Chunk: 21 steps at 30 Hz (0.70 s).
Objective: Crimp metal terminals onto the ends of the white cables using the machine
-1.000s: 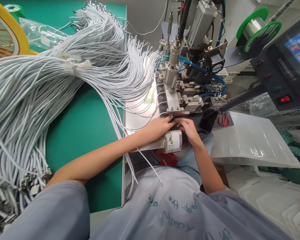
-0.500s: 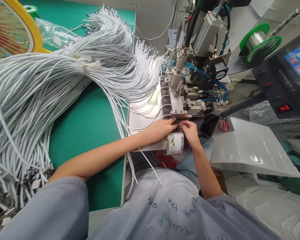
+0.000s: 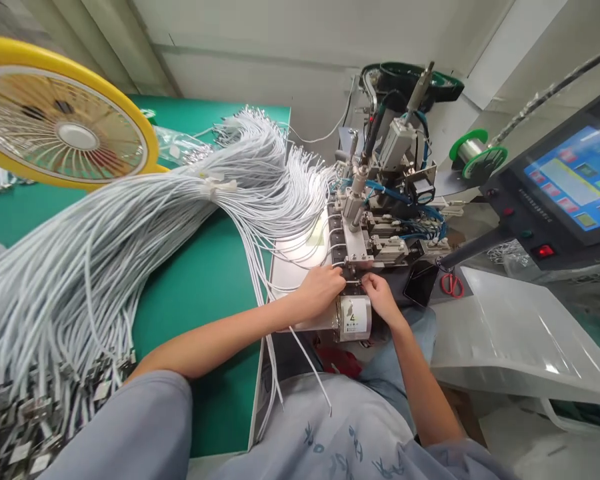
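Observation:
My left hand (image 3: 321,291) and my right hand (image 3: 377,293) meet at the front of a small metal machine (image 3: 375,220). Both are pinched on a thin white cable end (image 3: 353,282) stretched between them, just below the machine's clamp block. The fingertips are curled, and the cable tip itself is too small to see well. A silver cylinder with a white label (image 3: 355,317) sits right under my hands. A huge bundle of white cables (image 3: 130,227) fans across the green mat (image 3: 200,293) toward the machine.
A yellow-rimmed fan (image 3: 65,133) stands at the back left. A touch-screen control box (image 3: 570,187) with a red switch is at the right. Red scissors (image 3: 451,285) and a dark phone (image 3: 420,283) lie by the machine. A clear plastic chute (image 3: 520,333) slopes right. Green wire spool (image 3: 475,157) behind.
The view has tilted upward, showing the wall and more of the fan. My hands stay together at the machine's front, pinching the cable end much as before.

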Tool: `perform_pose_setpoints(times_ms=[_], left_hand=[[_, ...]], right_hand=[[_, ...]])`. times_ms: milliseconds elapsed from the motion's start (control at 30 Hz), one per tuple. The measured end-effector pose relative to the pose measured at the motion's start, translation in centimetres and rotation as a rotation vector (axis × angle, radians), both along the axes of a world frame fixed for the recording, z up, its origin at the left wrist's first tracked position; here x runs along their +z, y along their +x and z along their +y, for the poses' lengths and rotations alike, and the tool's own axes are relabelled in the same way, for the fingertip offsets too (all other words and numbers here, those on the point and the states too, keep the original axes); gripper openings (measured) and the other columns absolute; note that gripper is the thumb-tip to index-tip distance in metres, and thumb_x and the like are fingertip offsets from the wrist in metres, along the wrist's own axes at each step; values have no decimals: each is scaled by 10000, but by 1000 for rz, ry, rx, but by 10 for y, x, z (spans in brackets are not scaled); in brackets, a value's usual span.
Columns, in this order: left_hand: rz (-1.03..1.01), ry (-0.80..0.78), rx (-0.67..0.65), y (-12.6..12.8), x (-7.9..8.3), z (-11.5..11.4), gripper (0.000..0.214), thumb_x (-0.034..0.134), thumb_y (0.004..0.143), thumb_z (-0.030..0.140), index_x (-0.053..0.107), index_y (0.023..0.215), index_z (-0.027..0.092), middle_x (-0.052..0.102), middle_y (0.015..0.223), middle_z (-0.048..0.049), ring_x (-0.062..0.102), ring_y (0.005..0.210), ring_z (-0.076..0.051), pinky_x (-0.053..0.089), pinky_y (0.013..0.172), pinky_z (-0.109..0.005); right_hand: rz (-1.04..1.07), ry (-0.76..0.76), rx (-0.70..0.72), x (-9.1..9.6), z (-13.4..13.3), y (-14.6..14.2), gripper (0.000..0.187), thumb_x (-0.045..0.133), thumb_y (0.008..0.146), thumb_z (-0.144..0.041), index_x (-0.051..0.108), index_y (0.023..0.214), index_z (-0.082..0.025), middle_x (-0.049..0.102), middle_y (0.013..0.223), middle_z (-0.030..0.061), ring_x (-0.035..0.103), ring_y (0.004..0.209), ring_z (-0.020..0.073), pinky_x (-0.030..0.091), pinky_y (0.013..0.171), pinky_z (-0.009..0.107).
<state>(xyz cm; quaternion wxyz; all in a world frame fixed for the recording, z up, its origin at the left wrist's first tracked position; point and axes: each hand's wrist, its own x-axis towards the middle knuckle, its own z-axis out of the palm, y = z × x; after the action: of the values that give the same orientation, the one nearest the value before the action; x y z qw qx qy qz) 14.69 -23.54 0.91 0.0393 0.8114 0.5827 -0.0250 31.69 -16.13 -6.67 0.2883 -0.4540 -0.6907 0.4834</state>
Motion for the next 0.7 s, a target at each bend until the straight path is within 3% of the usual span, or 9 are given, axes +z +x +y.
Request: perform_pose_setpoints(times_ms=[133,233,300,400,433,567,700], left_hand=[[0,23,4,-1,-9,0,177,489,830,80,651,792,141,613,805,-106,633,751,-240,479,567,-334],[2,36,76,-3,-10,0,196,465,822,49,645,814,125,621,833,-128,641,738,-242,476,562,-332],[-6,45,118,-8,-8,4,213,442,825,48,642,858,116,622,840,-132,636,722,-229,474,570,-325],[-28,80,163,-31,-2,18,210,432,862,136,640,892,135,621,867,-115,622,780,-218,481,640,-325],[-35,111,200,-42,0,25,223,423,881,183,638,923,142,619,921,-119,612,853,-226,483,695,-335],[-34,229,419,-90,2,61,462,478,868,339,504,1256,90,478,1300,-205,445,1202,-313,367,982,-440],[-33,190,473,-117,-5,95,636,505,847,404,405,1359,41,388,1393,-243,338,1302,-352,245,1078,-463]], right_hand=[[2,134,-200,10,-10,8,265,419,818,-362,414,603,-208,369,550,-45,337,549,118,261,521,255],[58,236,-300,21,-43,10,269,429,867,-360,454,653,-199,380,578,-42,355,540,115,289,515,249],[91,256,-253,27,-73,5,274,430,886,-353,500,676,-191,438,586,-27,402,536,119,320,506,245],[47,263,40,29,-109,-7,280,455,888,-314,583,675,-183,517,549,-14,470,501,122,366,501,245],[50,296,77,27,-115,-11,265,461,885,-298,610,698,-181,551,555,-6,500,501,127,388,508,248],[112,510,-16,8,-114,-20,252,453,874,-257,644,725,-186,647,609,42,592,531,166,447,520,276],[110,755,-38,-11,-107,-20,233,456,847,-223,646,715,-199,644,569,50,593,488,168,452,488,284]])
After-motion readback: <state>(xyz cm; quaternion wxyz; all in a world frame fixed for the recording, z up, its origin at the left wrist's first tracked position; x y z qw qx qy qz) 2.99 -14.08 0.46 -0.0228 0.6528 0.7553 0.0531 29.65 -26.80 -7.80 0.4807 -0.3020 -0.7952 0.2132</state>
